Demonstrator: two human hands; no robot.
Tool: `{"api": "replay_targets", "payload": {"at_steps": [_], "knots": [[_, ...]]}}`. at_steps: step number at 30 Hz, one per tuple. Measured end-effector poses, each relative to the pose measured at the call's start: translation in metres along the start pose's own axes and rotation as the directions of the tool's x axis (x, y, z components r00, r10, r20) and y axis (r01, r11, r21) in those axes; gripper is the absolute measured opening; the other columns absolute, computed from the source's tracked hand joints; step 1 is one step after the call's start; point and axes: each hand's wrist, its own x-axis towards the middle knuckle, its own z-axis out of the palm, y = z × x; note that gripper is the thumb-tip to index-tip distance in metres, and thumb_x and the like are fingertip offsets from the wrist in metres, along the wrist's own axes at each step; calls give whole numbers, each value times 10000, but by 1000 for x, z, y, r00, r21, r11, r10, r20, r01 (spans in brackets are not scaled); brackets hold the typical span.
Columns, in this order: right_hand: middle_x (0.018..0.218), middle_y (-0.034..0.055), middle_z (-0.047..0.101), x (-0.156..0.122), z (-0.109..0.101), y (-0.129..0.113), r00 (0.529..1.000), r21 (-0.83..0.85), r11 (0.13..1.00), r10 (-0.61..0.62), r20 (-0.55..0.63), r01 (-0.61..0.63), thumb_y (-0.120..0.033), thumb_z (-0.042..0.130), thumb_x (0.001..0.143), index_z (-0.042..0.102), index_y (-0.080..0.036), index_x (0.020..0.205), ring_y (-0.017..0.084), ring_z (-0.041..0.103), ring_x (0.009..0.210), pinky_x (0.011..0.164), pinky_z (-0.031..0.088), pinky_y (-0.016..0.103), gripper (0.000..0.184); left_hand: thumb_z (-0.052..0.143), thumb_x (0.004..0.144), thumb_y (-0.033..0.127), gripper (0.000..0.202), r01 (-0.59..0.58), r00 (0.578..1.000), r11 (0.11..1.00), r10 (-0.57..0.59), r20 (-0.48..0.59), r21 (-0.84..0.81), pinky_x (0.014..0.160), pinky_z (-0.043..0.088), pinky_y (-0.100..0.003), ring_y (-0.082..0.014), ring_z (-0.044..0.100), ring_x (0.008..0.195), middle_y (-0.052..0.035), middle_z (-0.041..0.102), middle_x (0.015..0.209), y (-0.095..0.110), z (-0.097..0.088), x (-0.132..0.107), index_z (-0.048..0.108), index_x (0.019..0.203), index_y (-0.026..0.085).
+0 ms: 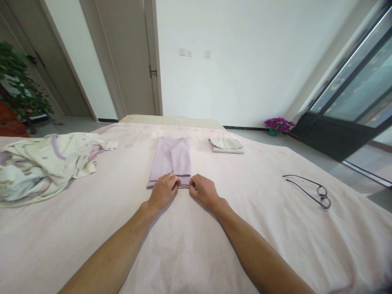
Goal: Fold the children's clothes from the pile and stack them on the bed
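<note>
A lilac garment (171,157), folded into a narrow panel with a neckline at its far end, lies flat in front of me. At its near edge my left hand (165,188) is closed, fingers pinching the folded cloth toward the middle. My right hand (202,188) is also closed, gripping the near right corner of the same garment. Layers of cloth show between the two hands. Behind and to the right rests a folded pale grey-beige cloth (226,145), apart from both hands.
A crumpled cream garment (45,167) with lilac trim lies at the left. Dark-framed glasses (322,195) sit at the right with their arms spread. Everything lies on a pale pink sheet (183,253). Beyond stand a door (125,57), a wall and purple flowers (278,124).
</note>
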Motion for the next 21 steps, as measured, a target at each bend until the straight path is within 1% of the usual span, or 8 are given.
{"api": "replay_targets", "payload": {"at_steps": [3, 6, 11, 14, 17, 21], "knots": [[835, 12, 620, -2, -3, 1, 992, -28, 992, -119, 33, 120, -151, 542, 834, 593, -208, 862, 142, 537, 758, 693, 331, 255, 81, 545, 811, 89, 152, 6, 1000, 1000, -6, -3, 1, 808, 440, -315, -192, 574, 866, -27, 612, 891, 0, 1, 0, 603, 881, 211], [837, 9, 610, -4, -6, 2, 986, -30, 987, -157, 50, 159, -153, 543, 849, 588, -207, 867, 141, 533, 755, 688, 332, 253, 72, 546, 802, 89, 150, -1, 1000, 1000, 1, -5, 3, 809, 442, -317, -193, 575, 867, -29, 609, 892, 1, 1, 0, 598, 876, 208], [894, 8, 600, -4, -8, 2, 992, 13, 992, -126, 13, 125, -236, 576, 878, 586, -217, 935, 141, 539, 794, 707, 346, 246, 61, 590, 782, 130, 139, -26, 1000, 1000, 26, -1, 10, 805, 445, -319, -197, 572, 867, -32, 603, 898, 0, -1, 0, 600, 899, 205], [906, 11, 600, -3, -5, 3, 996, 19, 995, -94, 4, 94, -247, 580, 883, 599, -222, 928, 141, 540, 803, 706, 345, 245, 54, 624, 767, 147, 165, -52, 998, 999, 52, 24, 4, 802, 447, -315, -197, 571, 867, -26, 601, 897, -5, -3, 0, 605, 920, 207], [882, 7, 608, 0, -1, 5, 999, 44, 998, -46, -6, 46, -228, 561, 889, 611, -221, 891, 136, 541, 793, 700, 343, 244, 50, 616, 807, 164, 136, -81, 995, 996, 82, 51, -28, 806, 452, -307, -192, 580, 879, -24, 612, 911, -9, -4, 0, 616, 934, 213], [859, -3, 624, 5, 5, 8, 998, 122, 991, 57, 0, -57, -191, 562, 857, 615, -214, 860, 124, 545, 770, 683, 344, 235, 57, 574, 889, 199, 66, -76, 996, 996, 78, 38, -47, 812, 457, -300, -182, 595, 885, -28, 633, 910, -10, -2, 2, 626, 929, 207]]}}
